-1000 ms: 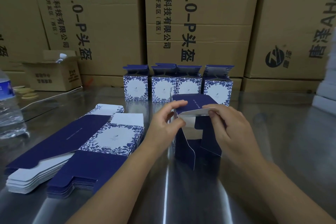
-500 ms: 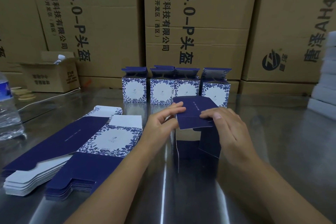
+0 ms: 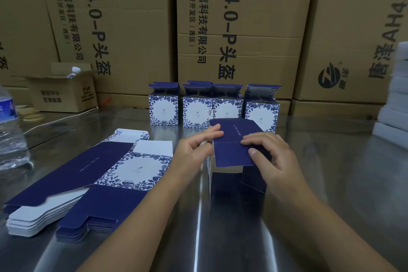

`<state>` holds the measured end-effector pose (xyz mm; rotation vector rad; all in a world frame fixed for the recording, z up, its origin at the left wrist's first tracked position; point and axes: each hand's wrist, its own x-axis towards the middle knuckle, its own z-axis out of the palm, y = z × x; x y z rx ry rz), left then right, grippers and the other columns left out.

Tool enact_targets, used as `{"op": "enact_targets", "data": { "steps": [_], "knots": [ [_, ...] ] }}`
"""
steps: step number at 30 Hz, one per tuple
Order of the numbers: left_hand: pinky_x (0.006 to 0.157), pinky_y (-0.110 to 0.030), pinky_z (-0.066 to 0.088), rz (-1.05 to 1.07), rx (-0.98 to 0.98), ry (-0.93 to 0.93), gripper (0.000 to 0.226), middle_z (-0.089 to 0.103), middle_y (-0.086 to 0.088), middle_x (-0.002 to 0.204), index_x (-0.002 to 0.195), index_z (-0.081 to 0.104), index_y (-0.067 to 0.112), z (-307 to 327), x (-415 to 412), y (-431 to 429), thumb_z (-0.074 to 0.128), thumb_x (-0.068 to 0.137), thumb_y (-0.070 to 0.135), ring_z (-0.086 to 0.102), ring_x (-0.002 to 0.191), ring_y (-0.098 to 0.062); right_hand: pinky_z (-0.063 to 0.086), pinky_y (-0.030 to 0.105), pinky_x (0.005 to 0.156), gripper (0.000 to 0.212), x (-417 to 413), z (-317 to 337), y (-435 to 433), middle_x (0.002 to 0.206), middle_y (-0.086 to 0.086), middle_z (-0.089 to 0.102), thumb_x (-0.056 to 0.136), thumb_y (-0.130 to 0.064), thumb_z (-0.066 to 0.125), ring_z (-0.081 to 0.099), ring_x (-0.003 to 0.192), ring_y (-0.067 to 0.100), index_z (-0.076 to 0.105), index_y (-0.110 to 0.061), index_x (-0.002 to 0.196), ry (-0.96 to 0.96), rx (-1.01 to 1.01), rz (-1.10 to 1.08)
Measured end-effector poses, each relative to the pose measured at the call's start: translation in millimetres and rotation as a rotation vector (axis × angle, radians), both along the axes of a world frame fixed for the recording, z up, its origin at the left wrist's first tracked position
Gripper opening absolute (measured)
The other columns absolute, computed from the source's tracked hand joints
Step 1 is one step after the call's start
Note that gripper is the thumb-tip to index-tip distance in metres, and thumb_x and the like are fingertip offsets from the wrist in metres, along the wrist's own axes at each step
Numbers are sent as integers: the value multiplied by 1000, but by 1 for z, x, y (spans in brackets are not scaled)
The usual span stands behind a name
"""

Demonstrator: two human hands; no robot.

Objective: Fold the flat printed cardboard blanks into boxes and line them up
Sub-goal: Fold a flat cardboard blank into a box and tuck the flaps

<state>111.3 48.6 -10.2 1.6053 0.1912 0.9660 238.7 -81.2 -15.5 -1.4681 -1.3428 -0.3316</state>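
The half-folded box [image 3: 234, 130] was stood on the bench [image 3: 331, 183], just in front of the row of four finished boxes [image 3: 213, 110] and to the right of the stack of flat blanks [image 3: 88, 179]. It was held from both sides. Its upper left edge was pinched by the left grip [image 3: 194, 150], with the forefinger laid across the top panel and the thumb set against the side. The right grip [image 3: 271, 157] was curled over the upper right edge, and its thumb was pressed on the navy flap [image 3: 229, 158], which was bent down over the near face. Below that flap the white inside was exposed, and a loose side panel [image 3: 254, 181] was left standing out at the lower right.

The material was judged to be thin printed card: very light, fairly stiff across each panel, and ready to bend only along its scored creases. Some spring-back was to be expected, so a flap let go before it was tucked would probably lift again. An empty shell of this kind was thought likely to skid or tip on the polished metal bench if pushed from one side alone, hence the need for a counter-hold.

The best places to take hold were judged to be the corners and folded edges, where the card is stiffened. The panel middles were better avoided, since a hard pinch there could dent or crease the print. The flap was best steered by its free edge, with light pressure only.
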Motion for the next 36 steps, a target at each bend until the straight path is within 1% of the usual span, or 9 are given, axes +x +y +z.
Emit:
{"op": "enact_targets", "data": {
  "steps": [3, 5, 10, 15, 19, 22, 25, 28, 36],
  "knots": [
    [91, -19, 48, 0, 3, -4, 43, 61, 11, 123, 100, 71, 15, 0, 0, 0, 43, 84, -13, 49, 119, 6, 30, 12, 94, 22, -1, 0, -1, 104, -16, 62, 81, -20, 54, 51, 104, 3, 68, -21, 98, -78, -22, -44],
    [83, -14, 48, -1, -5, -13, 44, 61, 10, 122, 98, 71, 15, 1, -1, -1, 41, 83, -14, 50, 116, 9, 30, 11, 94, 23, -2, -1, -1, 105, -13, 62, 79, -20, 58, 51, 104, 4, 68, -19, 100, -114, -31, -66],
    [98, -26, 45, 29, 12, -6, 46, 61, 6, 125, 96, 71, 16, 0, 1, -2, 40, 83, -15, 48, 124, -2, 28, 16, 98, 34, 1, -4, 1, 111, -11, 61, 74, -21, 64, 52, 106, 9, 66, -22, 108, -240, -72, -149],
    [96, -19, 45, 53, 82, 8, 42, 63, 12, 115, 88, 69, 19, -1, 3, -4, 47, 81, -15, 48, 122, -1, 23, 11, 96, 39, 3, -6, 3, 111, -8, 61, 75, -24, 66, 47, 105, 7, 65, -20, 114, -290, -59, -201],
    [100, -21, 42, 86, 155, 4, 33, 63, 9, 114, 87, 66, 22, -5, 6, -5, 61, 81, -10, 50, 120, -1, 27, 18, 90, 37, 4, -5, 4, 106, -5, 64, 73, -26, 69, 47, 101, 8, 69, -19, 109, -318, -26, -243],
    [100, -22, 41, 131, 211, 16, 26, 63, 10, 115, 88, 67, 25, -8, 7, -4, 67, 81, 0, 49, 119, 3, 25, 14, 89, 33, 3, -4, 4, 102, -6, 65, 73, -29, 70, 48, 99, 7, 71, -20, 104, -316, -15, -256],
    [93, -12, 42, 185, 264, 13, 21, 64, 11, 112, 86, 66, 25, -7, 7, -6, 68, 82, 5, 52, 116, 3, 21, 7, 91, 25, 2, -2, 6, 97, -8, 65, 75, -31, 69, 48, 97, 4, 72, -23, 98, -279, 16, -261],
    [87, -2, 36, 249, 369, 23, 23, 63, 14, 108, 85, 65, 30, -6, 7, -9, 69, 82, 8, 53, 113, 4, 21, 7, 90, 20, 2, -2, 7, 93, -10, 65, 76, -32, 67, 47, 94, 2, 73, -25, 93, -231, 48, -265],
    [95, -13, 39, 261, 471, 15, 11, 63, 14, 106, 91, 68, 19, -10, 9, -9, 68, 83, 12, 53, 116, -4, 22, 18, 83, 20, 4, -2, 8, 88, -12, 61, 75, -36, 68, 43, 91, 0, 75, -31, 94, -262, 70, -288]
  ]
}}
